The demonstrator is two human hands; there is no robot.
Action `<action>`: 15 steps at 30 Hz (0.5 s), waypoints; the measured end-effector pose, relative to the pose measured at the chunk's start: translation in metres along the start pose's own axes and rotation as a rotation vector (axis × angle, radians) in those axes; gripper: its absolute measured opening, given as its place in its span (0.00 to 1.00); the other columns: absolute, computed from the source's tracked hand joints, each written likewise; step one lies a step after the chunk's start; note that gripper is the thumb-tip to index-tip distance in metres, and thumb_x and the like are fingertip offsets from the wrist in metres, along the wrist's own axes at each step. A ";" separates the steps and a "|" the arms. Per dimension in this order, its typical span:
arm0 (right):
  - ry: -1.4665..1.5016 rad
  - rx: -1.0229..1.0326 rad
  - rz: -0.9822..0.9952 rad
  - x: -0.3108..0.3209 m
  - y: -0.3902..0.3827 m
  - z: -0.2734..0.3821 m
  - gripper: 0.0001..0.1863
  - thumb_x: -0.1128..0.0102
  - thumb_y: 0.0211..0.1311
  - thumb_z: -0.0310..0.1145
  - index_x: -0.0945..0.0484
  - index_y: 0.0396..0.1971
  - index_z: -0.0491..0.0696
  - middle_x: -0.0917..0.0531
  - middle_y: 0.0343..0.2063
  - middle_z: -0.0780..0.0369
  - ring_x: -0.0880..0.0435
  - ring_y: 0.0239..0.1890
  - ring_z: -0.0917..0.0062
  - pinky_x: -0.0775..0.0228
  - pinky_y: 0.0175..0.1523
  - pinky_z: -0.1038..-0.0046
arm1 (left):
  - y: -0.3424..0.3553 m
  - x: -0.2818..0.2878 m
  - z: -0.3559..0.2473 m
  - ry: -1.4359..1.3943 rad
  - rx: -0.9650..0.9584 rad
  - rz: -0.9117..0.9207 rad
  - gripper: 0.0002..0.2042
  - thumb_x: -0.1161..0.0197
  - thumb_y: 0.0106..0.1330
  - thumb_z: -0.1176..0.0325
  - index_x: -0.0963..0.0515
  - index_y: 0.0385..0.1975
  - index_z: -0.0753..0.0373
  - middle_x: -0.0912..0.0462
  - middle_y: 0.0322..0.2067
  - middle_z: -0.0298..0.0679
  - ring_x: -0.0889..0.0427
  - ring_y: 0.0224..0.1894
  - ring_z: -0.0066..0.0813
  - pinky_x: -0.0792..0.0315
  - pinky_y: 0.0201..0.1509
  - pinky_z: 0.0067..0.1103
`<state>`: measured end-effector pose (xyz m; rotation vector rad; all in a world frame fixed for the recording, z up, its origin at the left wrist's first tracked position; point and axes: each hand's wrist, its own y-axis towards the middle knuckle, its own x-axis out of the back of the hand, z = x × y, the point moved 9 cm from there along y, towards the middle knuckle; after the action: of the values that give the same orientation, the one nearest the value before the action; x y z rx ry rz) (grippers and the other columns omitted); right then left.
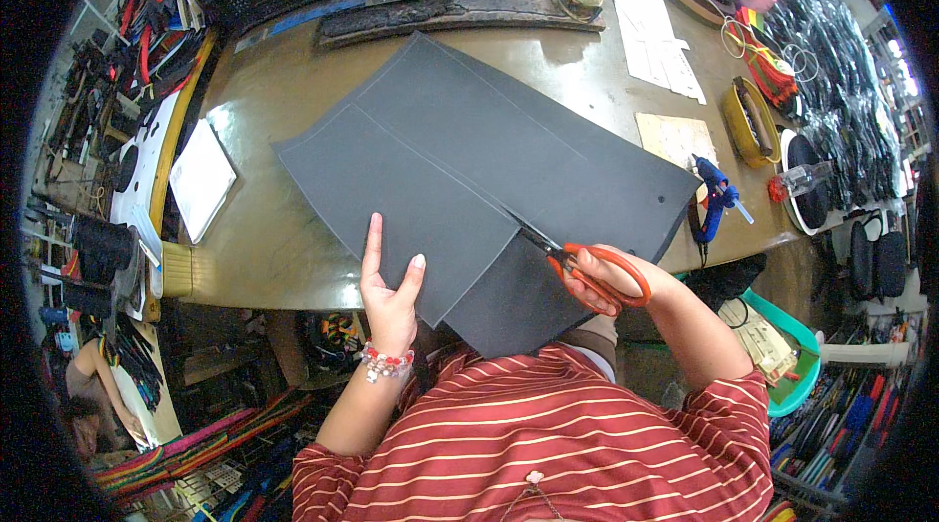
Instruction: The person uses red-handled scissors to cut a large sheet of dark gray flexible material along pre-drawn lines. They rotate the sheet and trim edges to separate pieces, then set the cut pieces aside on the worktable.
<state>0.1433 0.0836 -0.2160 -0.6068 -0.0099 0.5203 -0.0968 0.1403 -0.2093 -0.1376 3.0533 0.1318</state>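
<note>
A large dark grey sheet (421,170) with pale marked lines lies across the table and hangs over its near edge. My right hand (602,277) grips orange-handled scissors (536,236), whose blades are in the sheet at one of the lines. A cut runs from the blades toward the near edge, parting the sheet into two flaps. Left of the cut, my left hand (389,292) rests on the sheet, index finger stretched forward and thumb apart, with the other fingers mostly hidden. A bead bracelet circles that wrist.
Right of the sheet lies a blue glue gun (719,197), near a yellow basket (751,121). White paper pieces (650,43) and a dark, rough board (469,13) are at the back. A white sheet stack (202,180) lies at the left. A turquoise tub (807,365) stands below, at right.
</note>
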 end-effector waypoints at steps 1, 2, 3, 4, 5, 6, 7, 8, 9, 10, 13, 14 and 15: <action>-0.021 0.011 -0.009 0.001 0.000 0.001 0.35 0.62 0.51 0.69 0.31 0.20 0.47 0.34 0.08 0.68 0.36 0.07 0.87 0.46 0.11 0.85 | 0.000 -0.001 0.001 -0.036 0.016 0.003 0.33 0.41 0.50 0.82 0.44 0.59 0.67 0.44 0.61 0.44 0.49 0.64 0.32 0.56 0.65 0.25; -0.017 0.018 -0.011 0.001 0.000 0.002 0.35 0.61 0.51 0.69 0.31 0.20 0.47 0.34 0.08 0.69 0.36 0.07 0.87 0.46 0.11 0.85 | 0.001 -0.001 0.001 -0.039 0.020 0.002 0.33 0.41 0.50 0.81 0.44 0.59 0.67 0.44 0.61 0.44 0.48 0.64 0.32 0.56 0.65 0.25; -0.022 0.023 -0.018 0.001 0.000 0.002 0.35 0.61 0.51 0.69 0.31 0.20 0.47 0.34 0.08 0.69 0.36 0.07 0.87 0.46 0.11 0.85 | 0.001 -0.001 0.000 -0.018 0.010 -0.002 0.33 0.41 0.50 0.81 0.44 0.59 0.67 0.44 0.61 0.45 0.48 0.64 0.32 0.56 0.65 0.25; -0.030 0.026 -0.021 0.001 0.001 0.002 0.35 0.61 0.51 0.69 0.31 0.20 0.46 0.34 0.08 0.69 0.36 0.07 0.87 0.46 0.11 0.85 | 0.001 -0.002 0.001 -0.047 0.020 0.003 0.33 0.41 0.50 0.81 0.44 0.59 0.67 0.44 0.61 0.45 0.48 0.64 0.32 0.55 0.65 0.25; -0.021 0.035 -0.013 0.001 0.001 0.002 0.34 0.61 0.52 0.68 0.32 0.20 0.47 0.34 0.08 0.68 0.36 0.07 0.86 0.45 0.10 0.85 | 0.002 -0.002 0.000 -0.051 0.017 0.005 0.33 0.41 0.50 0.81 0.44 0.59 0.67 0.44 0.61 0.44 0.48 0.64 0.32 0.55 0.65 0.25; -0.016 0.041 -0.001 0.000 0.003 0.002 0.33 0.62 0.53 0.68 0.33 0.19 0.47 0.35 0.08 0.68 0.35 0.07 0.86 0.45 0.10 0.84 | 0.002 -0.002 -0.001 -0.022 0.006 0.001 0.33 0.41 0.50 0.81 0.44 0.59 0.68 0.45 0.61 0.44 0.48 0.64 0.32 0.55 0.65 0.25; -0.011 0.048 0.012 0.000 0.004 0.003 0.33 0.62 0.54 0.67 0.35 0.19 0.47 0.35 0.08 0.68 0.35 0.06 0.85 0.44 0.09 0.83 | 0.002 -0.003 0.000 -0.054 0.017 0.006 0.33 0.41 0.50 0.81 0.44 0.59 0.68 0.45 0.61 0.44 0.48 0.64 0.32 0.55 0.65 0.25; -0.021 0.042 0.007 0.001 0.004 0.002 0.33 0.62 0.54 0.67 0.35 0.19 0.47 0.35 0.08 0.68 0.35 0.06 0.85 0.44 0.09 0.83 | 0.002 -0.003 0.001 -0.053 0.021 0.005 0.33 0.41 0.50 0.81 0.45 0.59 0.68 0.45 0.61 0.44 0.48 0.64 0.32 0.55 0.65 0.25; -0.033 0.036 0.003 0.002 0.004 0.001 0.33 0.62 0.54 0.67 0.35 0.19 0.47 0.35 0.08 0.68 0.35 0.06 0.85 0.44 0.09 0.83 | 0.002 -0.003 0.000 -0.019 0.013 0.001 0.33 0.41 0.50 0.81 0.45 0.59 0.68 0.45 0.61 0.44 0.48 0.64 0.32 0.55 0.65 0.25; -0.050 0.023 -0.012 0.004 0.005 0.000 0.33 0.62 0.53 0.67 0.34 0.19 0.47 0.35 0.08 0.68 0.35 0.06 0.85 0.44 0.09 0.83 | 0.002 -0.003 0.001 -0.048 0.023 0.006 0.33 0.41 0.50 0.82 0.45 0.59 0.68 0.45 0.61 0.44 0.48 0.64 0.32 0.55 0.65 0.25; -0.053 0.064 0.008 0.003 0.004 0.002 0.33 0.62 0.53 0.68 0.34 0.19 0.47 0.35 0.08 0.68 0.36 0.06 0.85 0.44 0.09 0.83 | 0.001 -0.003 0.003 -0.052 0.029 0.005 0.33 0.41 0.50 0.82 0.45 0.59 0.68 0.45 0.61 0.44 0.48 0.64 0.32 0.55 0.65 0.25; -0.059 0.067 -0.004 0.004 0.004 0.002 0.34 0.61 0.53 0.68 0.34 0.18 0.47 0.35 0.07 0.68 0.36 0.06 0.85 0.44 0.09 0.83 | 0.000 -0.003 0.005 -0.065 0.040 0.000 0.33 0.41 0.50 0.82 0.45 0.59 0.68 0.45 0.61 0.44 0.48 0.64 0.32 0.55 0.65 0.25; -0.069 0.068 -0.019 0.005 0.004 0.001 0.34 0.61 0.53 0.68 0.34 0.18 0.47 0.35 0.07 0.68 0.36 0.05 0.85 0.45 0.09 0.83 | 0.000 -0.002 0.005 -0.046 0.043 -0.007 0.33 0.41 0.50 0.82 0.45 0.59 0.67 0.45 0.61 0.44 0.48 0.64 0.32 0.55 0.65 0.25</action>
<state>0.1456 0.0891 -0.2176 -0.5220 -0.0632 0.5208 -0.0941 0.1412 -0.2145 -0.1402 3.0073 0.0674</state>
